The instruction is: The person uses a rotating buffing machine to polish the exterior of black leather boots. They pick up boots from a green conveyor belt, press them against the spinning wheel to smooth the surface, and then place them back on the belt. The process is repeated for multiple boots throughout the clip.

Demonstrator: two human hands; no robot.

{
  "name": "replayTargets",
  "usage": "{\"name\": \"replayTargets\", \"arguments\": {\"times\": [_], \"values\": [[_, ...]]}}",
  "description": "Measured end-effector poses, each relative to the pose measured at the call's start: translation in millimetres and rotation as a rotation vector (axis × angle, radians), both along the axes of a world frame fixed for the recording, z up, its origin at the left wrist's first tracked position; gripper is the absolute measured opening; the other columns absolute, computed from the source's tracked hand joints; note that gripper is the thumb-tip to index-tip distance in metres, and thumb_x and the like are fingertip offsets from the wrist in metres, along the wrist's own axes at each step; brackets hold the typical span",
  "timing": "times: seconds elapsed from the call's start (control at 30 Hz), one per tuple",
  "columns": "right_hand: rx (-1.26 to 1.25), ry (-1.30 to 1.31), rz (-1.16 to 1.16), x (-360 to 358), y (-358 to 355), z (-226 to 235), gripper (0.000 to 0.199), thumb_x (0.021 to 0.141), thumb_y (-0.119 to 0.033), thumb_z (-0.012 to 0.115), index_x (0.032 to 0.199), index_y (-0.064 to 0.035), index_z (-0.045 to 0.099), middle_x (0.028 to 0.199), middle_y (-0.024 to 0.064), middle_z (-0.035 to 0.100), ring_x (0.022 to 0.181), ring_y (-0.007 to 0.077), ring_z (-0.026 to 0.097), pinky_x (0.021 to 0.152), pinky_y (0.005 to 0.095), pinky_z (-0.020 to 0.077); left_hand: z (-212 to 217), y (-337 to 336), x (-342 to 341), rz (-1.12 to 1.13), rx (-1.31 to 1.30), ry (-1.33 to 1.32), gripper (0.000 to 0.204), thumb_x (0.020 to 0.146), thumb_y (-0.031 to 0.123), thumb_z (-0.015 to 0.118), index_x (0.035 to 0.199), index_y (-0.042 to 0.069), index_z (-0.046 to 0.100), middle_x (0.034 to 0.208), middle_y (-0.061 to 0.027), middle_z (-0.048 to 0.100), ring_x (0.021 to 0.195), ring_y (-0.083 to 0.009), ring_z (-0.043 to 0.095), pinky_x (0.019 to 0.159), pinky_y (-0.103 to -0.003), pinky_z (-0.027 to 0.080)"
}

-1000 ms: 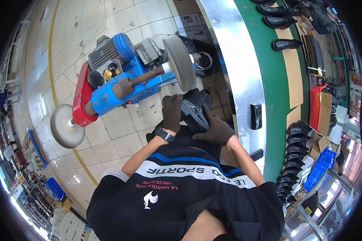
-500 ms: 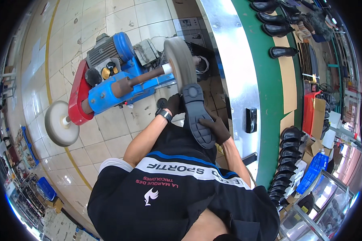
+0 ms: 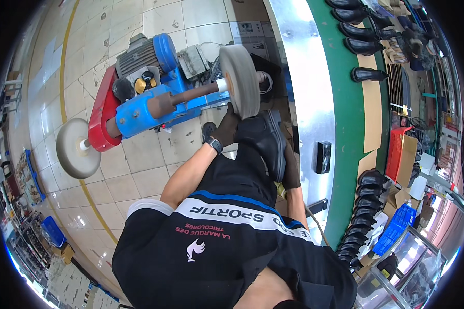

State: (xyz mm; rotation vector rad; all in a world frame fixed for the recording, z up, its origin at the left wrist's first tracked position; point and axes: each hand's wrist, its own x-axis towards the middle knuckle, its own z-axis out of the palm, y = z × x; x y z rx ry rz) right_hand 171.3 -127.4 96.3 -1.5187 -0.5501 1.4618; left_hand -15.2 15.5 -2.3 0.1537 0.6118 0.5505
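Observation:
A black shoe (image 3: 265, 139) with a thick sole is held on its side just below the large buffing wheel (image 3: 239, 80), its upper end up against the wheel's lower rim. My left hand (image 3: 227, 129), in a dark glove, grips the shoe's left end, close to the wheel. On the far side of the sole, my right hand (image 3: 291, 170), gloved as well, holds the other end; its fingers are largely hidden behind the shoe. The wheel sits on a rusty shaft of a blue grinding machine (image 3: 134, 116).
A second pale wheel (image 3: 77, 149) ends the machine's left side, beside a red belt guard (image 3: 103, 113). To the right runs a metal-edged green bench (image 3: 340, 129) carrying rows of black shoes (image 3: 368, 206). A black box-like fitting (image 3: 323, 157) sticks out of the metal edge.
The shoe has been turned over from sole toward me to its upper and side showing. My left hand has moved up toward the wheel, and my right hand has shifted behind the sole.

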Motion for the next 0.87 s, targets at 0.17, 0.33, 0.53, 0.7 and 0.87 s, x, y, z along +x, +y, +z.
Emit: {"name": "replayTargets", "arguments": {"times": [0.17,0.33,0.53,0.7,0.87], "values": [[-0.069,-0.281,0.135,-17,17,23,0.066,0.085,-0.02,0.062,0.143,0.0016,0.041,0.141,0.0181,0.048,0.128,0.0249,0.047,0.108,0.0336,0.0345,-26,-1,-7,-0.008,-0.127,0.082,0.083,0.097,0.067,0.021,0.134,-0.003,0.047,0.126,-0.0161,0.06,0.11,-0.0207,0.062,0.097,-0.035,0.049],[0.055,-0.341,0.196,-28,-23,17,0.079,0.075,-0.017,0.068,0.145,0.0019,0.038,0.143,0.0187,0.046,0.133,0.0272,0.043,0.111,0.0363,0.0303,5,-19,-31,0.027,-0.119,-0.049,0.081,0.097,0.067,0.023,0.132,-0.001,0.049,0.122,-0.0135,0.063,0.108,-0.0193,0.062,0.096,-0.033,0.049],[0.073,-0.344,0.076,-29,-10,31,0.076,0.078,-0.022,0.066,0.144,0.0031,0.038,0.144,0.0201,0.045,0.133,0.0282,0.043,0.111,0.0359,0.0299,-92,-9,-13,-0.047,0.047,-0.102,0.078,0.095,0.068,0.03,0.127,0.001,0.054,0.109,-0.0091,0.067,0.096,-0.0172,0.065,0.09,-0.033,0.05],[-0.008,-0.379,0.11,-42,1,20,0.071,0.079,-0.023,0.059,0.142,0.0059,0.042,0.141,0.02,0.049,0.127,0.0256,0.047,0.107,0.034,0.0329,-35,-10,-38,-0.044,-0.096,0.1,0.076,0.095,0.067,0.032,0.124,0.001,0.056,0.109,-0.0095,0.068,0.097,-0.0196,0.066,0.091,-0.033,0.051],[-0.109,-0.192,0.145,-44,3,-3,0.065,0.086,-0.026,0.062,0.142,0.0012,0.044,0.139,0.0189,0.05,0.127,0.0248,0.048,0.108,0.0352,0.0337,-2,-11,-61,0.02,-0.07,0.15,0.077,0.097,0.064,0.03,0.139,0.001,0.043,0.13,-0.0115,0.06,0.117,-0.0205,0.06,0.103,-0.034,0.045]]}}
